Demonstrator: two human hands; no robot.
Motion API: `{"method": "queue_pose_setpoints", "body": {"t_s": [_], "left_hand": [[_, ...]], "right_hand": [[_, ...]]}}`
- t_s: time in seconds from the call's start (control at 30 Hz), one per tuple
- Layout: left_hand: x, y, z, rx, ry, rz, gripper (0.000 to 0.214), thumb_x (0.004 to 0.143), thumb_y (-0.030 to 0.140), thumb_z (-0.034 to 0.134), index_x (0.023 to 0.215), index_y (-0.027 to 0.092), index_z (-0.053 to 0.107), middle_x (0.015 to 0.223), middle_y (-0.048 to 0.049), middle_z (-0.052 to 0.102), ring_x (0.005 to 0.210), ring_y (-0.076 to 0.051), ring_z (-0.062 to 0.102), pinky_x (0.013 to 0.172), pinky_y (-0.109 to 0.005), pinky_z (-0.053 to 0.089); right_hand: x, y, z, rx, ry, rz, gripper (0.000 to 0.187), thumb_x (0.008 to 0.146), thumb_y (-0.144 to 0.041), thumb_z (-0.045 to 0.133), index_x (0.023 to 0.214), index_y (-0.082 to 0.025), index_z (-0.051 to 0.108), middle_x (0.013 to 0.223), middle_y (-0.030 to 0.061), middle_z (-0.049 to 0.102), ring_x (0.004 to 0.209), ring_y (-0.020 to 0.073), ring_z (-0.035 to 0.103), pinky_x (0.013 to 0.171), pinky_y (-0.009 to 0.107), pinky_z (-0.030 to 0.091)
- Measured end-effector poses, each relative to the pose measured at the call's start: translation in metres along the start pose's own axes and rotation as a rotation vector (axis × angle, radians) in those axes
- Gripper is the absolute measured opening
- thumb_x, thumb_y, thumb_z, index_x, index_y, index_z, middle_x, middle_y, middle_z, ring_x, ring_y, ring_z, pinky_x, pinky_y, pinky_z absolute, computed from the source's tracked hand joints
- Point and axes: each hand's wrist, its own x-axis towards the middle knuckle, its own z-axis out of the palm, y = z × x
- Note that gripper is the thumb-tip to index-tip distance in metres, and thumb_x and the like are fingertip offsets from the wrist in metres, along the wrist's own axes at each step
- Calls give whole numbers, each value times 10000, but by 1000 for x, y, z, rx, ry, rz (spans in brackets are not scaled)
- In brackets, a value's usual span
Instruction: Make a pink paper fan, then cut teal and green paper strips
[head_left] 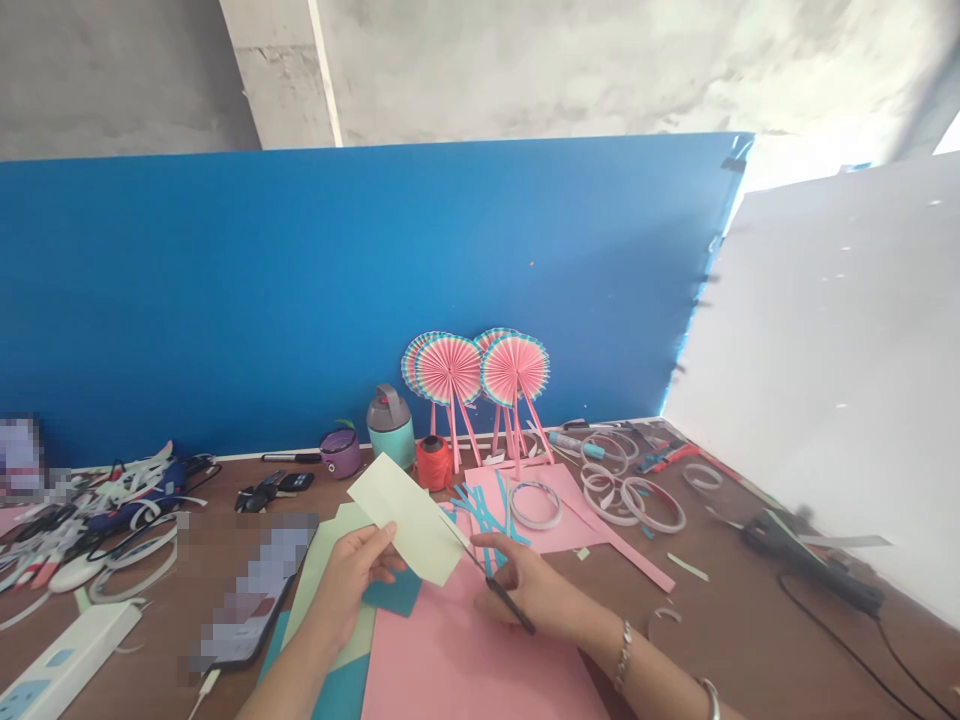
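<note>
My left hand [358, 562] pinches a pale green sheet of paper [405, 515] by its lower left edge, thumb on top. In my right hand [529, 585] is a pair of dark-handled scissors [510, 605], its blades at the right part of the pale green sheet. Whether they are apart is hard to make out. Beneath both hands lie a large pink sheet [457, 660], several green sheets [322, 560] and teal paper [397, 592]. Narrow blue paper strips [487, 515] lie just beyond my right hand.
Folded paper fans [450, 370] on pink sticks lean against the blue partition [337, 270]. A teal jar [391, 440], red container [433, 462] and purple pot [340, 452] stand beside them. Tape rolls [652, 503] and a glue gun [810, 565] lie right; a phone [255, 595] and power strip [71, 660] left.
</note>
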Motion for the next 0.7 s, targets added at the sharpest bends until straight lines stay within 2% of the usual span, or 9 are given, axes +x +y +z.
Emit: {"method": "queue_pose_setpoints", "body": {"t_s": [0.3,0.5,0.7], "left_hand": [[0,-2,2,-16,14,-23,321,690,474,633,624,161,644,631,-50,666,628,-186,606,557,-254,439],[1,-4,1,-20,17,-17,318,710,462,625,653,151,662,639,-54,667,633,-183,606,556,-249,444],[2,-5,0,-26,15,-11,325,715,457,630,680,138,685,652,-69,672,633,-181,606,555,-249,449]], "right_hand": [[6,8,-1,12,28,15,591,669,-204,644,1224,-166,444,456,-101,463,393,67,387,395,170,308],[5,5,-1,-51,34,18,289,664,-244,631,927,-125,622,459,-70,461,381,59,390,371,167,294],[5,5,1,-42,31,4,187,664,-253,596,790,-123,645,467,-51,477,375,60,411,359,163,319]]}}
